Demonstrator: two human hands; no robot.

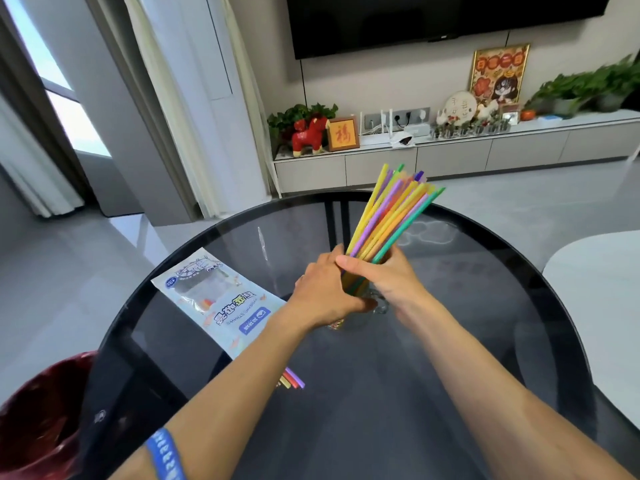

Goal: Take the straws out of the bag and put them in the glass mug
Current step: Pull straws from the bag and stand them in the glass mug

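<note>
- Now both hands, left [323, 292] and right [384, 277], wrap the straws [391, 216] standing in the mug [375, 308], hiding it.
- Left of mug: bag [214, 299], with loose straws [294, 378] at its near end.

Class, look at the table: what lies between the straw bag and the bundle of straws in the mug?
In the head view, the left hand lies between the bag and the straws, gripping the mug on the bare dark table.

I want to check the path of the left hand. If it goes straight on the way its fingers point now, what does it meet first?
The left hand points right, at the glass mug. It seems already against the mug and the straws, so those come first; the right hand lies just beyond.
</note>
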